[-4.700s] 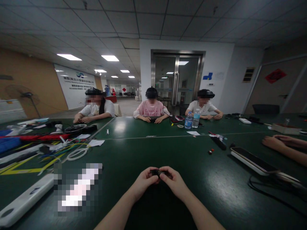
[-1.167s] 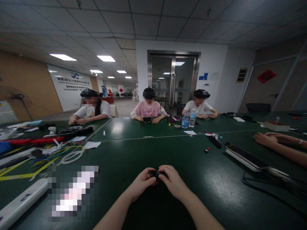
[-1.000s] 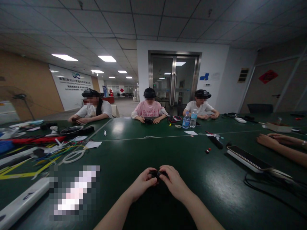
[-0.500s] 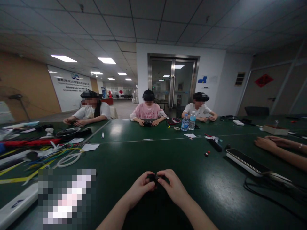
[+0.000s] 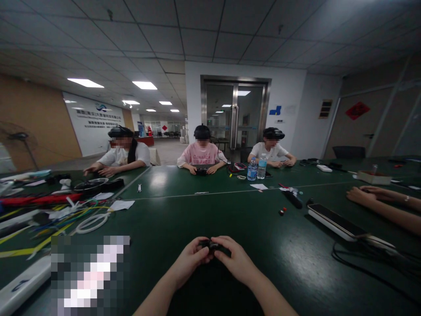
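Note:
Between my two hands, just above the table's near middle, is a small dark object (image 5: 213, 246). Its kind is too dark and too covered by fingers to make out. My left hand (image 5: 191, 259) is closed on its left side, thumb in front and fingers behind. On the other side my right hand (image 5: 235, 259) pinches it with the thumb low and the fingers curled over the top. A dark part shows under the right fingers. The fingertips of both hands nearly meet.
The green table (image 5: 171, 224) stretches forward to three seated people. Cables and a red item (image 5: 42, 199) crowd the left. Two water bottles (image 5: 256, 168) stand at the back. A phone (image 5: 337, 221) lies on a white block at right, near another person's hands (image 5: 362, 197).
My right fingers have shifted over the dark object, and more of it shows beneath them. The whole view has moved slightly. Both hands stay at the object.

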Action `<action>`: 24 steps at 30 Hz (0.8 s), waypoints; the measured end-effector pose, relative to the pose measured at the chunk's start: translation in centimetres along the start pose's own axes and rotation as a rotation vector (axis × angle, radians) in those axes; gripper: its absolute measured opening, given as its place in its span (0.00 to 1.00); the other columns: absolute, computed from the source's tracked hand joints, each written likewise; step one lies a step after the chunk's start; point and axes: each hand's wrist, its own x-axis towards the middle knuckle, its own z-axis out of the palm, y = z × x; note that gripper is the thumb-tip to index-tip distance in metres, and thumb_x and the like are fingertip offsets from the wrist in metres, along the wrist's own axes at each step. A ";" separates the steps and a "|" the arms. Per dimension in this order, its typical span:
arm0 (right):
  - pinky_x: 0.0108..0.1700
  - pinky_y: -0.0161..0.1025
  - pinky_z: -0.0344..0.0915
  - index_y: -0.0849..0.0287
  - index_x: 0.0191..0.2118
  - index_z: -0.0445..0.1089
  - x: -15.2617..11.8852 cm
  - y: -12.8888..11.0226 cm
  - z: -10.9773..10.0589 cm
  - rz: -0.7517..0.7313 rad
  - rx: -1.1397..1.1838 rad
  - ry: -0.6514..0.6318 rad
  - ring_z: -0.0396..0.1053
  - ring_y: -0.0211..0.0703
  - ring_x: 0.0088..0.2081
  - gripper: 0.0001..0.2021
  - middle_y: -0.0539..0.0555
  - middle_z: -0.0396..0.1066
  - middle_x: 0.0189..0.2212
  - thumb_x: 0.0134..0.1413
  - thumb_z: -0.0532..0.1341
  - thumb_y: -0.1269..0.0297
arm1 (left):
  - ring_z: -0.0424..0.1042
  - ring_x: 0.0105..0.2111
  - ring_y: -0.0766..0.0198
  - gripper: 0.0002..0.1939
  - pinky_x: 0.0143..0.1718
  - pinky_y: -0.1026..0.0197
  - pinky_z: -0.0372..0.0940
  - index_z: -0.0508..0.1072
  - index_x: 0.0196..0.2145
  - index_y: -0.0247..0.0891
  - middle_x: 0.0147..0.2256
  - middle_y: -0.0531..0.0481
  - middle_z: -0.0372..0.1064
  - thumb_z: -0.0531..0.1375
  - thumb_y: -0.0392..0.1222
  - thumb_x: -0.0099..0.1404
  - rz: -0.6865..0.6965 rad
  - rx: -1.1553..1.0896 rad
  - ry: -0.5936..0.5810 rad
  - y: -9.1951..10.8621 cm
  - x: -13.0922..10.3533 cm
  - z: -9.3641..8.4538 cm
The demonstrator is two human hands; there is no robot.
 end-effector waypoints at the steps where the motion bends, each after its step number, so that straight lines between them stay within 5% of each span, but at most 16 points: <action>1: 0.55 0.44 0.56 0.49 0.50 0.66 0.0 0.1 0.1 -0.020 0.032 0.001 0.61 0.45 0.52 0.18 0.53 0.64 0.49 0.52 0.56 0.62 | 0.67 0.31 0.66 0.22 0.35 0.62 0.59 0.65 0.41 0.36 0.33 0.49 0.67 0.66 0.46 0.51 0.006 -0.018 0.005 0.0 0.0 0.1; 9: 0.48 0.43 0.62 0.54 0.51 0.64 0.4 0.4 1.2 0.049 0.246 0.075 0.66 0.46 0.46 0.20 0.55 0.67 0.46 0.51 0.56 0.58 | 0.68 0.34 0.65 0.16 0.38 0.61 0.59 0.66 0.37 0.37 0.34 0.50 0.68 0.66 0.44 0.53 0.015 -0.073 0.001 0.1 -0.1 0.2; 17: 0.48 0.42 0.62 0.53 0.49 0.64 0.6 1.0 1.3 0.085 0.296 0.073 0.65 0.46 0.47 0.19 0.53 0.68 0.44 0.51 0.57 0.57 | 0.68 0.38 0.62 0.22 0.41 0.60 0.59 0.67 0.42 0.37 0.38 0.47 0.67 0.66 0.46 0.51 0.004 -0.016 0.017 0.0 0.0 0.1; 24: 0.50 0.42 0.61 0.53 0.50 0.63 0.4 0.8 0.8 0.095 0.150 0.050 0.64 0.46 0.49 0.18 0.52 0.67 0.47 0.53 0.55 0.57 | 0.66 0.39 0.60 0.20 0.43 0.58 0.60 0.68 0.43 0.37 0.39 0.48 0.66 0.61 0.47 0.54 0.054 0.486 0.104 1.0 -0.3 0.1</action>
